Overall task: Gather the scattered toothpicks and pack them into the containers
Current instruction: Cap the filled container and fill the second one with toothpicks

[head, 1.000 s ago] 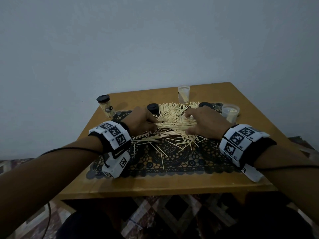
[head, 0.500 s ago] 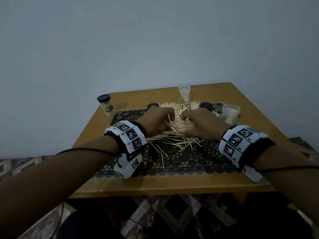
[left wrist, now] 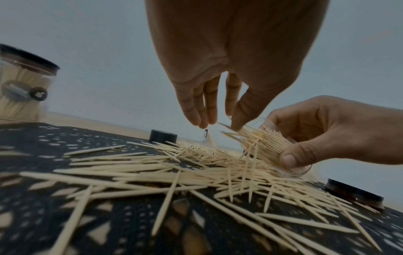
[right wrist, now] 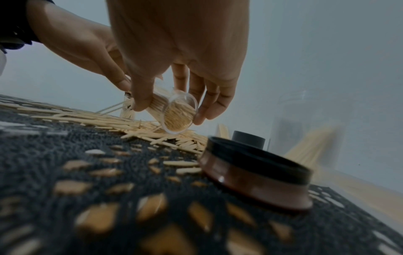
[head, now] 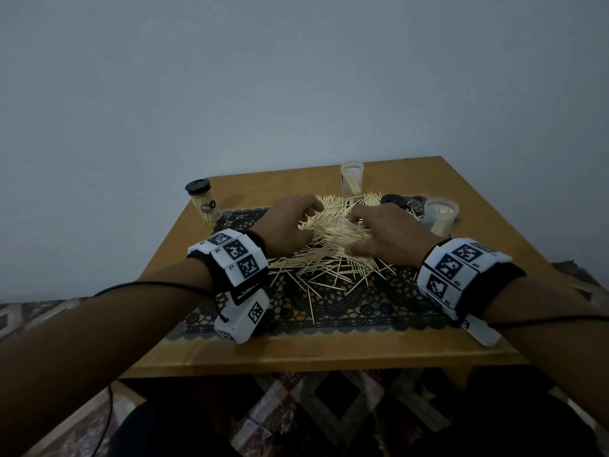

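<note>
Many pale toothpicks [head: 329, 258] [left wrist: 174, 165] lie in a loose heap on a black lace mat [head: 329, 308]. My right hand [head: 382, 235] [right wrist: 172, 112] grips a small clear container [right wrist: 179, 113] [left wrist: 268, 148] tilted on its side over the heap. It is packed with toothpicks, and its mouth faces left. My left hand [head: 290, 222] [left wrist: 219, 125] hovers at that mouth with straight fingers. Its thumb touches the tips of the toothpicks that stick out.
A capped jar of toothpicks [head: 202, 204] [left wrist: 21, 89] stands at the table's left. Two open containers [head: 352, 178] [head: 440, 216] stand at the back and right. Black lids [head: 393, 199] [right wrist: 255, 176] [left wrist: 163, 137] lie by the heap. The wooden table [head: 296, 354] stands against a wall.
My left hand has moved right across the heap to meet the right hand. The right hand now shows the clear container tilted over the pile.
</note>
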